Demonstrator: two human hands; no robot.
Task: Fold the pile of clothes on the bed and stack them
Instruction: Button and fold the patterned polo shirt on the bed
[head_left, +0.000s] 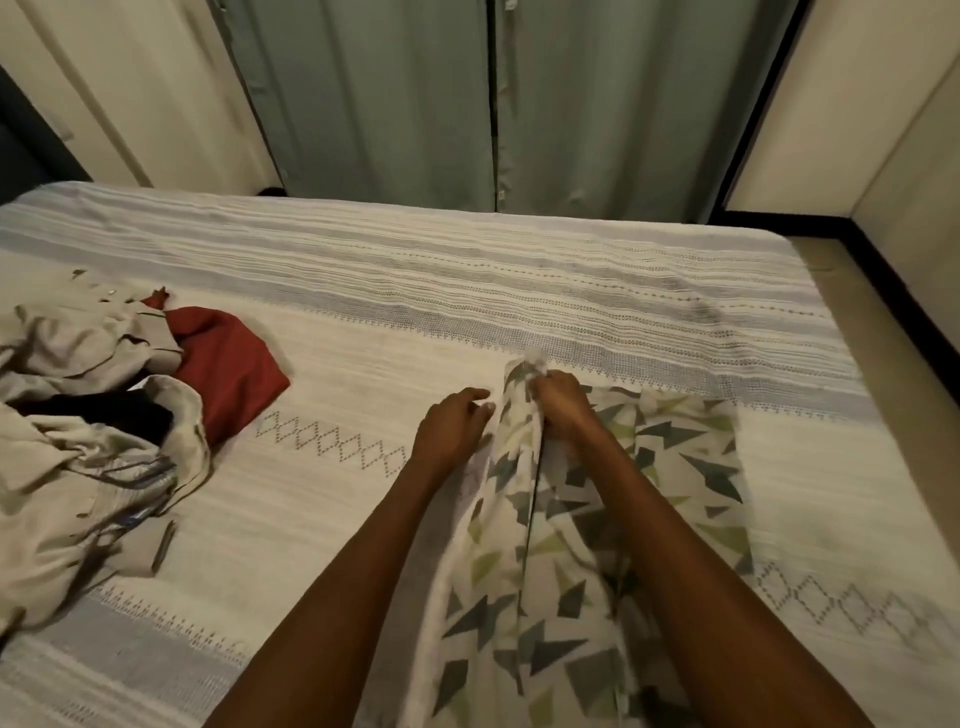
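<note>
Two hands on patterned cloth at bed's near edge: right hand clamped on bunched top, left hand relaxed beside. Left edge: unfolded pile, red garment. Beyond far edge: green curtains.

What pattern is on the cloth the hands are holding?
The cloth is white with grey-blue and green triangle shapes, best seen in the head view.

A white cloth printed with grey and green triangles lies lengthwise on the striped bed, its far end bunched in the right hand, while an unfolded pile of beige, black and red clothes sits well left of that grip.
</note>
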